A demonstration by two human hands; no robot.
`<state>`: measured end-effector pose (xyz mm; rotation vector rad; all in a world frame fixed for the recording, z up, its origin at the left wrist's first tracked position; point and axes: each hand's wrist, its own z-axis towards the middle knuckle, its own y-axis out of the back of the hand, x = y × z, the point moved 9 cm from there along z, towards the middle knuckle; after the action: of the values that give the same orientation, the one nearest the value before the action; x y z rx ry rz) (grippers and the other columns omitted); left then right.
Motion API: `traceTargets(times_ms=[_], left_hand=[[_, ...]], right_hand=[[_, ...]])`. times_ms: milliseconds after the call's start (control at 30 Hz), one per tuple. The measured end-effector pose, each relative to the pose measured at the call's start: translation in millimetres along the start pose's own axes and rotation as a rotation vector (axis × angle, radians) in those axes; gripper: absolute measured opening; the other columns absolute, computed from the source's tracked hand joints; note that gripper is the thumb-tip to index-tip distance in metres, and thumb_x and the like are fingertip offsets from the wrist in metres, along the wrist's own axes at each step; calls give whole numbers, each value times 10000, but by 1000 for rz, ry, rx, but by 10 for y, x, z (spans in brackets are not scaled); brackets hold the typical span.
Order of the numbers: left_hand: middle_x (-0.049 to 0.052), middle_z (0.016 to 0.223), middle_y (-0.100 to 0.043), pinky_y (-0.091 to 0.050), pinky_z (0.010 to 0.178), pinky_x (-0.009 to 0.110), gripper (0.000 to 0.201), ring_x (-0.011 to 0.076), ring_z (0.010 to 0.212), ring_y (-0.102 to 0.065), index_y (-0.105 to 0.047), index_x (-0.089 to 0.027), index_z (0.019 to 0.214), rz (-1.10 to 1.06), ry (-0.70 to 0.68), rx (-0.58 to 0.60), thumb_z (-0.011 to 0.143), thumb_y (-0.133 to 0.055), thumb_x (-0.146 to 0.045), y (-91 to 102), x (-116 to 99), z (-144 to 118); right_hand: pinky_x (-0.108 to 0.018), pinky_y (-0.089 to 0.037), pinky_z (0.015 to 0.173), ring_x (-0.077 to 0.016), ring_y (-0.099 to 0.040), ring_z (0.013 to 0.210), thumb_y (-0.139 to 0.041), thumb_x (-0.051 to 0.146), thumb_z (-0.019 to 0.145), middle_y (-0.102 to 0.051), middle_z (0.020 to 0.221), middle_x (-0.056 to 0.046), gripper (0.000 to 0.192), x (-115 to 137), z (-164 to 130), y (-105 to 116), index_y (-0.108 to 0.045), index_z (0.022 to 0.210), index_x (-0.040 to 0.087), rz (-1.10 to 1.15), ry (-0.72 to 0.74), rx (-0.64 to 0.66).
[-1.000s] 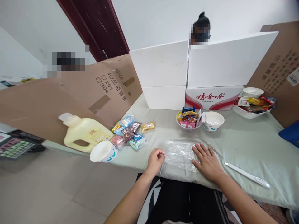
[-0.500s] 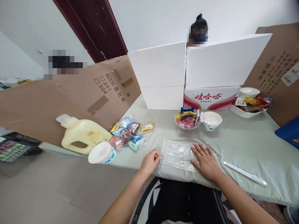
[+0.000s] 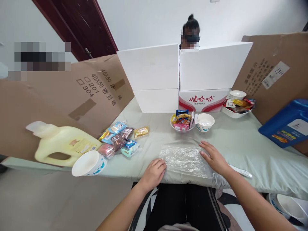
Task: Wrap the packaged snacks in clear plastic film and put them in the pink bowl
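A crinkled clear plastic bag (image 3: 185, 162) lies flat on the cloth-covered table near its front edge. At the bag's left edge is my left hand (image 3: 154, 173), its fingers curled together on the plastic. My right hand (image 3: 214, 158) is open over the bag's right side, fingers apart; whether its fingertips touch the plastic I cannot tell. Partly behind my right wrist lies a white slim tool (image 3: 244, 172), whose kind does not show clearly.
Snack packs (image 3: 120, 138) lie at left beside a paper bowl (image 3: 89, 163) and a yellow jug (image 3: 64, 144). Ahead stand a bowl of snacks (image 3: 182, 122) and a paper bowl (image 3: 205, 122). White boxes (image 3: 154, 70) wall the back. A blue jug (image 3: 286, 125) stands right.
My right hand has lifted from lying flat on the bag. My left hand's fingers have spread further over its left edge. The view has turned right, showing more of the blue jug.
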<state>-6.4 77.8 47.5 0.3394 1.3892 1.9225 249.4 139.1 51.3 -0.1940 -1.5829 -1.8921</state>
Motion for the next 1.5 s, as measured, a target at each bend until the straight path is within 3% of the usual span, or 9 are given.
traceTargets(times_ms=[100,200,400,533,667,867,1033,1267,1500], left_hand=[[85,1038,-640,-506,924,418,196,233,1040,-573,-612,-183,1007,-23,-10,-8,890,-472,-110,36,47,-46],[81,1011,-639,-504,916,409,186,227,1024,-577,-607,-183,934,-33,13,-28,882,-456,-89,63,113,-86],[47,912,-655,-493,899,379,242,210,1021,-597,-566,-203,838,-131,94,-46,824,-401,-26,117,298,-138],[41,877,-652,-505,830,342,191,196,917,-625,-554,-212,852,-183,197,-22,839,-409,-88,164,416,-109],[31,873,-652,-507,753,310,185,186,805,-638,-557,-214,947,-115,377,53,866,-405,-146,95,619,17],[44,1006,-652,-480,785,287,250,186,869,-643,-572,-210,1028,-3,480,92,853,-436,-95,-127,821,291],[60,978,-647,-470,744,303,222,202,803,-633,-603,-195,990,32,526,34,838,-477,-93,-165,857,348],[61,859,-612,-460,765,334,221,213,828,-591,-583,-182,902,70,671,-204,947,-370,-217,128,882,97],[41,832,-615,-436,776,361,76,232,851,-556,-641,-195,804,87,686,-186,805,-653,-271,90,734,69]], right_hand=[[-431,-425,1021,-245,-510,1216,-470,488,925,-582,1277,-114,407,116,-274,165,-593,1208,222,31,81,7],[-433,-451,981,-255,-536,1160,-608,449,855,-592,1244,-102,396,275,-648,-25,-601,1191,239,-2,191,176],[-408,-465,929,-207,-571,1057,-459,215,939,-638,1119,-74,206,271,-990,-159,-634,1046,236,-14,182,157],[-395,-467,909,-206,-585,1017,-417,248,958,-661,1038,-76,220,257,-933,-79,-633,992,225,118,138,160],[-339,-495,811,-199,-632,917,-334,375,978,-684,978,-65,317,6,-739,-49,-611,976,221,178,-135,144],[-325,-479,740,-231,-681,887,-326,317,971,-710,1013,-72,304,-272,-453,-154,-576,1094,196,-203,-415,93],[-300,-466,659,-219,-701,809,-355,293,977,-718,1009,-83,306,-265,-400,-246,-526,1200,173,-428,-381,87],[-287,-452,625,-203,-700,759,-355,312,983,-724,965,-59,282,-282,-465,-263,-539,1154,184,-496,-300,27],[-304,-444,641,-204,-684,719,-304,282,991,-710,934,-80,307,-225,-485,-331,-563,1108,168,-558,-171,-15]])
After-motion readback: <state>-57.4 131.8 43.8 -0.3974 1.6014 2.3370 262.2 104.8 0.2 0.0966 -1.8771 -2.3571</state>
